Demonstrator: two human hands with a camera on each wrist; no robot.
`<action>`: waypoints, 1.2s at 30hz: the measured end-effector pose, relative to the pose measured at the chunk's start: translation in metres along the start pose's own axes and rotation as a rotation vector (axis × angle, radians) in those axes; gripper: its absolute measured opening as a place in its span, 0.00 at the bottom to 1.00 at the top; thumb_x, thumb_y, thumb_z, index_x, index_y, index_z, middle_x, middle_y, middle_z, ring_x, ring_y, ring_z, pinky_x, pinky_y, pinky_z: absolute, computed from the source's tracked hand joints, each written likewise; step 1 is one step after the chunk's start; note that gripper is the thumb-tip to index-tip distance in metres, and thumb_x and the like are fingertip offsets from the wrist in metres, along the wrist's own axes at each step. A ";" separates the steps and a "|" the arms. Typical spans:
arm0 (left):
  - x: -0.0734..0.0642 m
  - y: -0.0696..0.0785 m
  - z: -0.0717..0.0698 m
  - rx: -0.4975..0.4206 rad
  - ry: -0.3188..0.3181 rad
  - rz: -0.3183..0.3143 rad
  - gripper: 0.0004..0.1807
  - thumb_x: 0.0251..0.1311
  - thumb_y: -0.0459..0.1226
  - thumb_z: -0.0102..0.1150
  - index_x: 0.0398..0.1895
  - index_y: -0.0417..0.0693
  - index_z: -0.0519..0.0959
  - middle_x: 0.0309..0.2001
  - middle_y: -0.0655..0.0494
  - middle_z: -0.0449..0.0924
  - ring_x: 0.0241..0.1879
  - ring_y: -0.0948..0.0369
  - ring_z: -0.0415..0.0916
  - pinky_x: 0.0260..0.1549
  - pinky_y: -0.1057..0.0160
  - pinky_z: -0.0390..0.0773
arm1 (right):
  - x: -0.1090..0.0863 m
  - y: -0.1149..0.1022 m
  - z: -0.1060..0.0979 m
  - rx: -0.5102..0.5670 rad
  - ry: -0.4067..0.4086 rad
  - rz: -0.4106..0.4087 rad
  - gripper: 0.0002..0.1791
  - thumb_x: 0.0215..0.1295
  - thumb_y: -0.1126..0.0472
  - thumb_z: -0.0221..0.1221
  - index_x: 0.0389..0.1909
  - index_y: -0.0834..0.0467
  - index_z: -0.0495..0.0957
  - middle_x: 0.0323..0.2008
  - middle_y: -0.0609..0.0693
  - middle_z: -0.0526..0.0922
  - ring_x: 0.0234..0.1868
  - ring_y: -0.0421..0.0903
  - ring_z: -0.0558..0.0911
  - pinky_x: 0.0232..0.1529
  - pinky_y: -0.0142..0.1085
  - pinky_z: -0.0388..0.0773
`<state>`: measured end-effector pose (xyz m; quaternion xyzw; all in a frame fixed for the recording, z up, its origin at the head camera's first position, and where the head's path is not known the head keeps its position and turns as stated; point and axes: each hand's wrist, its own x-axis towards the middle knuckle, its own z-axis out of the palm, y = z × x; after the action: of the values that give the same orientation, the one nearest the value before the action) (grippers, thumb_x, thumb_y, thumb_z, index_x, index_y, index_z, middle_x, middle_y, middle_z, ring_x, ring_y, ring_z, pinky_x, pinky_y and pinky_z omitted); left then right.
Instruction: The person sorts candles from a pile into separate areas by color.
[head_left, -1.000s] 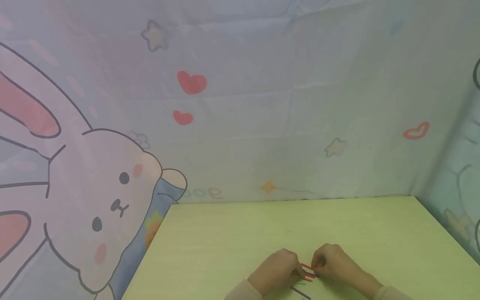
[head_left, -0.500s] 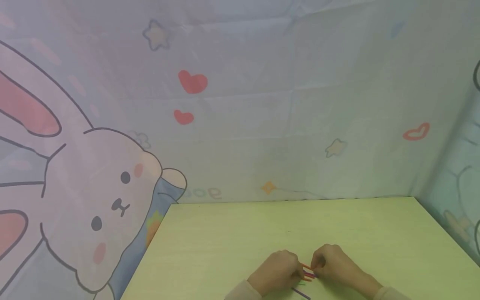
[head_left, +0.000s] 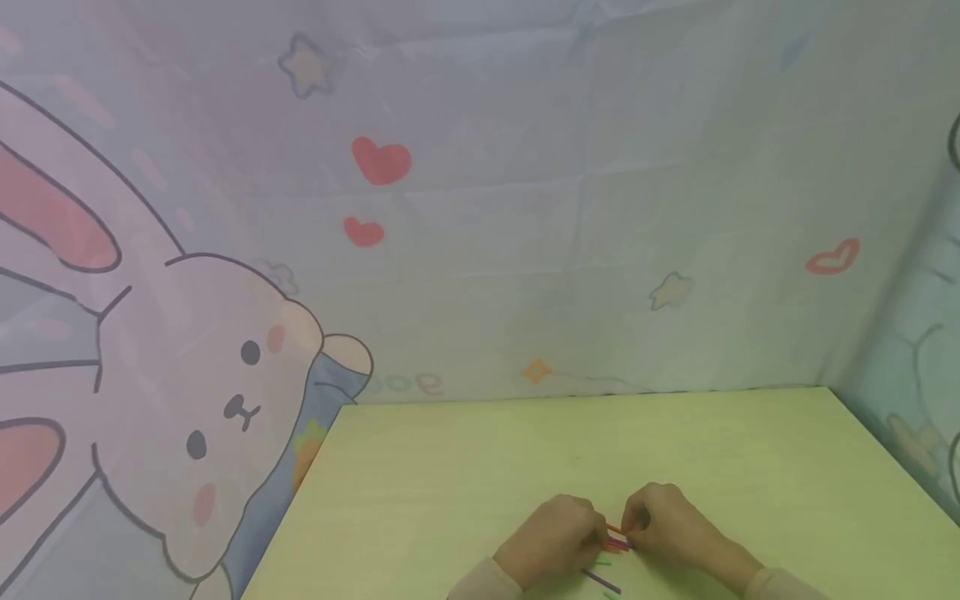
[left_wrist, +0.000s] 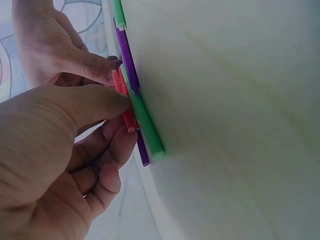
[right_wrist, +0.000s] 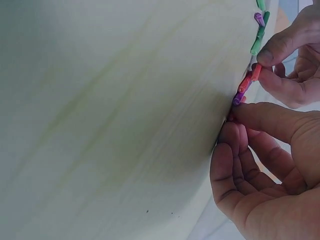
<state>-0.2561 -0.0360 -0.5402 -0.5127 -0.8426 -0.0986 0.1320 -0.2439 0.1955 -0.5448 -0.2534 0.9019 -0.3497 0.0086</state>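
My left hand pinches a red stick between thumb and fingers, low over the table. Opposite it, my right hand has thumb and forefinger together at the other end of the small bundle; I cannot tell which stick they pinch, as the tips cover it. Between the hands, red sticks and a purple stick lie close together, and an orange-red stick runs along the far side. In the left wrist view a green stick lies on the near side, beside the left fingertips.
On the pale yellow table, a loose purple stick and a short green stick lie nearer the person. Another green piece shows at the bottom edge. Behind the table hangs a printed cloth with a rabbit and hearts.
The left fingers have shifted slightly away and to the right, and the red sticks between the hands lie closer together. The right hand stays nearly in place. The head view has tilted slightly.
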 end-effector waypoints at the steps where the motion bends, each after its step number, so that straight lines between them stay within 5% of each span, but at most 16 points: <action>1: 0.000 0.000 -0.001 -0.002 -0.002 0.002 0.08 0.58 0.32 0.70 0.33 0.58 0.91 0.29 0.71 0.84 0.26 0.81 0.66 0.31 0.87 0.64 | 0.000 0.000 0.000 -0.002 -0.002 0.002 0.10 0.48 0.71 0.69 0.23 0.50 0.85 0.26 0.36 0.84 0.29 0.32 0.78 0.31 0.30 0.78; 11: 0.001 0.005 -0.002 -0.032 -0.120 -0.098 0.05 0.62 0.36 0.72 0.34 0.59 0.91 0.27 0.73 0.82 0.24 0.80 0.65 0.30 0.86 0.65 | -0.001 0.001 0.001 -0.007 -0.009 -0.010 0.10 0.49 0.69 0.70 0.24 0.50 0.82 0.25 0.37 0.80 0.27 0.32 0.75 0.29 0.30 0.76; 20: 0.001 0.001 -0.003 -0.035 -0.095 -0.069 0.05 0.59 0.37 0.74 0.33 0.60 0.92 0.28 0.72 0.85 0.29 0.80 0.73 0.35 0.86 0.69 | 0.016 -0.009 -0.027 -0.039 0.023 -0.019 0.10 0.55 0.69 0.71 0.27 0.52 0.81 0.26 0.37 0.78 0.29 0.35 0.74 0.31 0.31 0.76; 28: 0.004 -0.003 -0.004 -0.084 -0.132 -0.113 0.03 0.61 0.38 0.74 0.33 0.59 0.92 0.31 0.73 0.88 0.32 0.81 0.78 0.36 0.86 0.71 | 0.043 -0.020 -0.057 -0.059 0.061 -0.077 0.09 0.58 0.72 0.66 0.32 0.54 0.80 0.27 0.40 0.79 0.28 0.36 0.76 0.30 0.31 0.78; 36: 0.002 -0.005 0.003 -0.087 -0.165 -0.120 0.04 0.61 0.38 0.73 0.34 0.61 0.92 0.31 0.75 0.87 0.32 0.83 0.76 0.38 0.85 0.71 | 0.056 -0.029 -0.059 -0.078 0.083 -0.123 0.09 0.59 0.73 0.63 0.33 0.54 0.80 0.28 0.40 0.79 0.29 0.36 0.76 0.31 0.31 0.79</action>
<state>-0.2615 -0.0356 -0.5422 -0.4731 -0.8746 -0.1001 0.0339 -0.2911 0.1881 -0.4729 -0.2937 0.8972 -0.3243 -0.0604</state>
